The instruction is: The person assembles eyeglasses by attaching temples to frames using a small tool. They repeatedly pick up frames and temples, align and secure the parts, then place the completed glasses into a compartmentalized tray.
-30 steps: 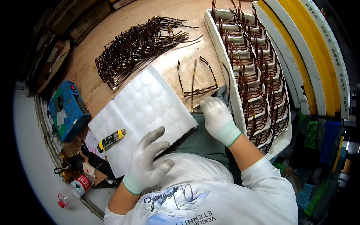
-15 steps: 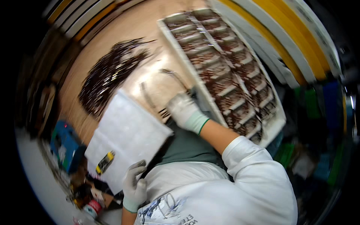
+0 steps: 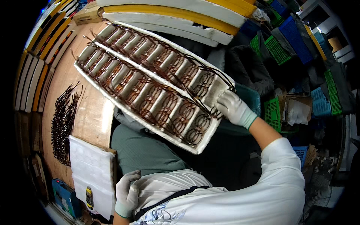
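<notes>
- At the right end of the tray [image 3: 210, 136], the right hand [image 3: 231, 107] bends its fingers close together over glasses [image 3: 215, 113]; whether they grip, can't tell!
- Near left, the left hand [image 3: 128, 192] hangs empty, fingers loosely curled, half spread.
- Left of it, a knife [image 3: 89, 198] on the pad [image 3: 92, 161].
- Farther off, left, a glasses pile [image 3: 62, 129] on the table [image 3: 92, 116].

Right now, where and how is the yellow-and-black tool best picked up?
Probably the middle of the yellow-and-black tool, pinched across its narrow width by the left hand, coming from above and the person's right. It lies flat on the white sheet, both long sides exposed, with that hand nearest.
</notes>
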The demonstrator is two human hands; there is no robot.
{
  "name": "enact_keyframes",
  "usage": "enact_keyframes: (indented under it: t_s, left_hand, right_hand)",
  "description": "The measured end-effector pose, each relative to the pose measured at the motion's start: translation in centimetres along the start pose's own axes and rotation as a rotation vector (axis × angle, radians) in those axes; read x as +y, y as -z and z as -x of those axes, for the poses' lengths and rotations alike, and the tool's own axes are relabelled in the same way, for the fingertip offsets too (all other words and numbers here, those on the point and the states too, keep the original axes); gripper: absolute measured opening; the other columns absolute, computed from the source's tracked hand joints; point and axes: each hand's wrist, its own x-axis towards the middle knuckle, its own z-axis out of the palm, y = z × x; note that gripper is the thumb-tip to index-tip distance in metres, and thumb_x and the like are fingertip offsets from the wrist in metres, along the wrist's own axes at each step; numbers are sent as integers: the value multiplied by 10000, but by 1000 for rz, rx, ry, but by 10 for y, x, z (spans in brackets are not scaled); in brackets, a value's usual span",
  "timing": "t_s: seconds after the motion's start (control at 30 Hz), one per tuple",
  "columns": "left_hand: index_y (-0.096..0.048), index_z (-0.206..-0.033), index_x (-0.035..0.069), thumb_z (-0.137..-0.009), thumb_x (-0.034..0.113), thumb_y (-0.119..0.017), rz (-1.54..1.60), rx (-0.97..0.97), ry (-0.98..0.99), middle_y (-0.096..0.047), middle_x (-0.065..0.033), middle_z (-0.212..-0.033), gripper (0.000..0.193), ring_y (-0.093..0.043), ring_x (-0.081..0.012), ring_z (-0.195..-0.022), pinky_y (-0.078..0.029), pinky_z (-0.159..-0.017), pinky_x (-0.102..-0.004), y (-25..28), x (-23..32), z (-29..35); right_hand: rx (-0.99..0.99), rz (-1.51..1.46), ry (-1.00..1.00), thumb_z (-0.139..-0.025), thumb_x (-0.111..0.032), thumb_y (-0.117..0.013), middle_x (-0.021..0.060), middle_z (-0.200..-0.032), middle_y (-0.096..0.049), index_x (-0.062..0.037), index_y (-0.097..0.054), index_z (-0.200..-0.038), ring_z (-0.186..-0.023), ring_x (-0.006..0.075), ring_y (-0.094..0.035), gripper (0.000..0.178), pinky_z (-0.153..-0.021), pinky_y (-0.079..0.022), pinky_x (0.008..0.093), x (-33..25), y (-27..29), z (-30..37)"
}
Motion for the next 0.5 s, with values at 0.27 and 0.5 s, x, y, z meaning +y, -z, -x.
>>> enact_keyframes:
  t_s: [0.27, 0.5]
  left_hand:
    - [-654, -1065, -97, -991, 349, -537, -125, -7, 18, -679, -294, -1140, 467, -688, -381, -1042, -525, -932, -406, -30, 21, -22]
    - [-640, -1098, -111, -1011, 523, -512, -149, -58, 80, -682, -256, -1130, 653, -660, -333, -1076, -496, -958, -405, -40, 22, -37]
  right_hand:
    - [-193, -15, 54, -892, -139, -571, 128, -1209, -606, -128, -604, -1208, -1294, 379, -527, 318, -1136, -400, 467, 59, -11, -14]
    - [-403, -33, 62, -892, -143, -605, 136, -1236, -559, -126, -605, -1243, -1287, 371, -503, 352, -1086, -443, 452, 69, -8, -31]
